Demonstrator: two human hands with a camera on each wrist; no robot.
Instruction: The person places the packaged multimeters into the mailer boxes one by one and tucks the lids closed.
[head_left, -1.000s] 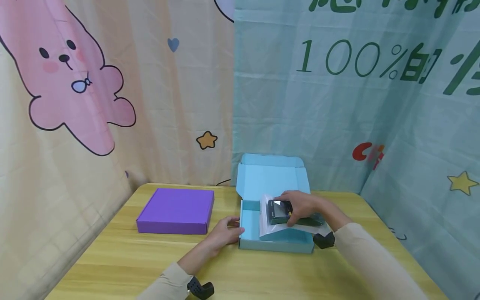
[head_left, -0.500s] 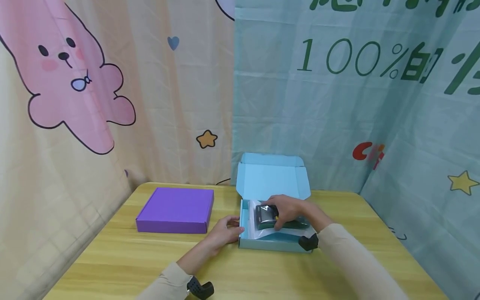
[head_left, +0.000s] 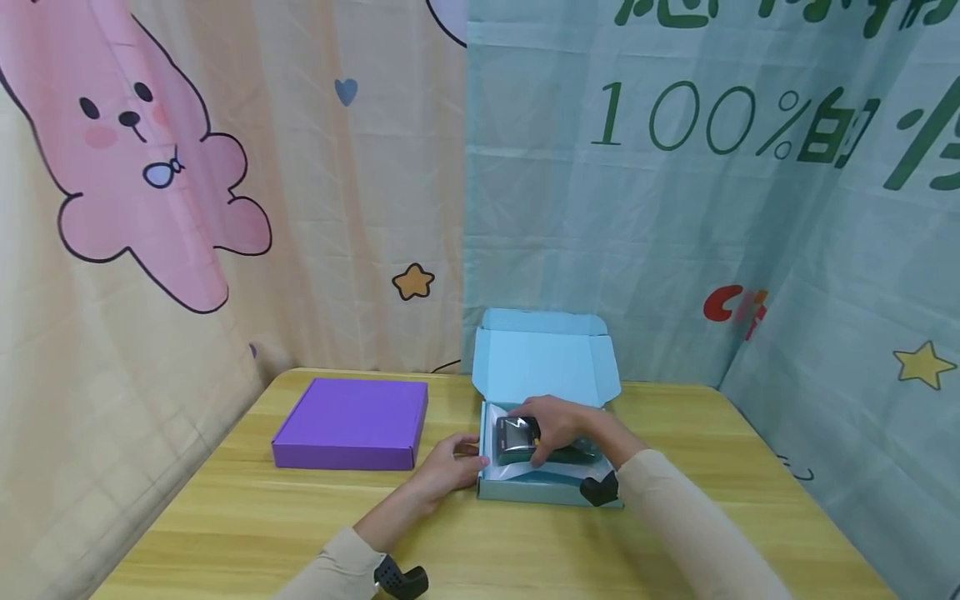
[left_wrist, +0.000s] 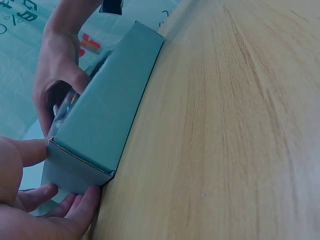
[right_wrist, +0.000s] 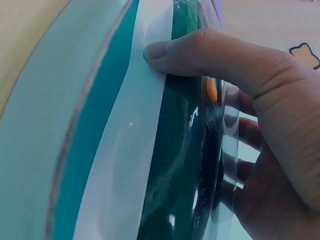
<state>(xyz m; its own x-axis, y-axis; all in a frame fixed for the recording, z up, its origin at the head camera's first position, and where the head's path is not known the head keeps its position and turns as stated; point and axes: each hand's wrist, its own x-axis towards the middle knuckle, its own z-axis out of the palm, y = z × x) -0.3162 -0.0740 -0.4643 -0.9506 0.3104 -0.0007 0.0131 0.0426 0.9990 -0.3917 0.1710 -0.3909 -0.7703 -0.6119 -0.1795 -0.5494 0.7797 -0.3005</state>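
An open light-blue cardboard box (head_left: 551,491) stands on the table, its lid (head_left: 546,364) raised at the back. My right hand (head_left: 558,423) reaches down into it and grips a clear plastic bag (right_wrist: 112,165) from above. Inside the bag is a dark green and black item (head_left: 517,439) with a small orange patch; its kind is unclear. In the right wrist view the thumb lies on the near side, with the other fingers round the far side. My left hand (head_left: 447,471) holds the box at its left front corner, with fingertips against the end wall (left_wrist: 75,172).
A closed purple cardboard box (head_left: 352,423) lies to the left of my left hand. The wooden table (head_left: 247,533) ends at printed curtains (head_left: 360,208) behind and on both sides. Black wrist devices (head_left: 401,578) sit on both cuffs.
My right hand has moved left and down with the plastic bag, which now sits lower, within the blue box's walls. My left hand has stayed at the corner.
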